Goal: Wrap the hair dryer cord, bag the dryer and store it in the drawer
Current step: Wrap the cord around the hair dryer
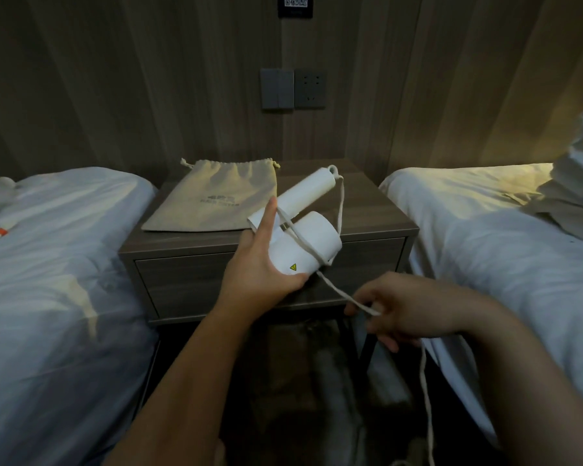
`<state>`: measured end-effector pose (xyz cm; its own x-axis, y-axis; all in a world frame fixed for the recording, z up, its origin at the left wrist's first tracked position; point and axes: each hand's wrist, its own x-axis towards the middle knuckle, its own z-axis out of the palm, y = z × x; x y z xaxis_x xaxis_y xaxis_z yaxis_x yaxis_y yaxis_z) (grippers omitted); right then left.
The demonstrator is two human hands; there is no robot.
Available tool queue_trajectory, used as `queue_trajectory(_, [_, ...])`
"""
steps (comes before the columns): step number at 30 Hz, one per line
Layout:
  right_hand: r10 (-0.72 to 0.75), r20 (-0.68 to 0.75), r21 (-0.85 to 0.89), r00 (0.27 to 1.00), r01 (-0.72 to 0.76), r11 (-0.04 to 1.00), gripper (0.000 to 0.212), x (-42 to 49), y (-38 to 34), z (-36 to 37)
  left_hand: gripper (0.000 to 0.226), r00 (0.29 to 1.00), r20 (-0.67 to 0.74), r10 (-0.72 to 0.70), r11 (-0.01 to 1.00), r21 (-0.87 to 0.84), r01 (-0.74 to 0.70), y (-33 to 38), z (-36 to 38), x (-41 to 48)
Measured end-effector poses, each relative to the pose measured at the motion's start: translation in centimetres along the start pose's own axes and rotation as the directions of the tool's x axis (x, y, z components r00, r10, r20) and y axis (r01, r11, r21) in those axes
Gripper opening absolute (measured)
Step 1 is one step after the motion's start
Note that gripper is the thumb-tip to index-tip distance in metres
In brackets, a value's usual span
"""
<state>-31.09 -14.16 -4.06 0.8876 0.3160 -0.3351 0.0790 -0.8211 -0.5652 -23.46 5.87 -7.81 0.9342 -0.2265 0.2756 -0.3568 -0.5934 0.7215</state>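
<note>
Wrapping is the step in hand. Beyond the left hand (260, 264), the bag (212, 196) lies flat on the worktop (367, 196). That grip holds the hair dryer (303, 237); the right hand (401, 311) pinches the cord (337, 290). Next, judged: another loop around the body.

Hair dryer (305, 245): yellow warning triangle.
Bag (212, 196): dark print, unreadable.
Wall plaque (295, 5): QR code.

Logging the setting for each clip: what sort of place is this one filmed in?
Probably a twin hotel room. Two white-sheeted beds flank a shared nightstand, a QR-code plaque hangs on the wood-panelled wall, and a printed drawstring bag lies ready for the hair dryer.
</note>
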Motion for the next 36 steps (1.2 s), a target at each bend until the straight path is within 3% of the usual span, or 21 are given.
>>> queue_trajectory(3, [-0.039,-0.020,-0.203,0.999,0.034,0.979,0.027,-0.3,-0.9,0.3,0.119,0.996,0.063,0.056,0.997,0.047,-0.059,-0.5,-0.3,-0.1])
queue_trajectory(6, [-0.112,-0.215,-0.350,0.970,0.031,0.936,0.018,-0.3,-1.8,0.3,0.118,0.977,0.177,0.122,0.977,0.151,-0.150,-0.5,0.0,-0.2])
queue_trajectory(11, [-0.225,-0.534,-0.486,0.815,-0.078,0.870,0.009,-0.5,-2.3,0.3,0.115,0.920,0.308,0.241,0.914,0.248,-0.322,-0.4,1.2,-1.0])
queue_trajectory(16, [-0.186,-0.638,-0.456,0.747,-0.172,0.873,0.026,-0.4,-1.8,0.4,0.114,0.872,0.358,0.332,0.849,0.289,-0.442,-0.6,1.8,-1.3])
queue_trajectory(19, [-0.133,-0.568,-0.219,0.812,0.007,0.976,0.020,0.1,-1.1,0.3,0.115,0.854,0.369,0.366,0.808,0.330,-0.489,-0.6,1.7,-1.3])
queue_trajectory(22, [-0.196,-0.493,-0.052,0.848,0.196,0.979,0.031,-0.2,-0.2,-0.4,0.114,0.843,0.392,0.369,0.772,0.376,-0.513,-0.8,1.7,-1.6])
queue_trajectory(25, [-0.202,-0.524,0.004,0.827,0.240,0.971,0.033,-0.4,0.6,-0.9,0.113,0.841,0.400,0.365,0.765,0.386,-0.516,-0.7,1.6,-1.7])
queue_trajectory(29, [-0.108,-0.719,-0.005,0.686,0.150,0.989,0.030,0.3,1.1,-0.9,0.113,0.824,0.412,0.389,0.749,0.379,-0.543,-0.1,1.7,-1.9])
queue_trajectory(32, [0.008,-0.823,-0.031,0.569,-0.060,0.998,0.034,0.5,1.7,-1.0,0.113,0.821,0.427,0.379,0.752,0.375,-0.542,0.2,2.0,-2.2])
queue_trajectory(34, [0.057,-0.832,-0.019,0.552,-0.131,0.991,0.044,0.6,2.0,-1.1,0.113,0.822,0.433,0.369,0.759,0.370,-0.536,0.2,2.1,-2.3])
queue_trajectory(36, [0.082,-0.817,0.025,0.570,-0.108,0.994,0.043,0.6,2.0,-1.2,0.114,0.820,0.429,0.378,0.756,0.368,-0.541,0.1,2.3,-2.4])
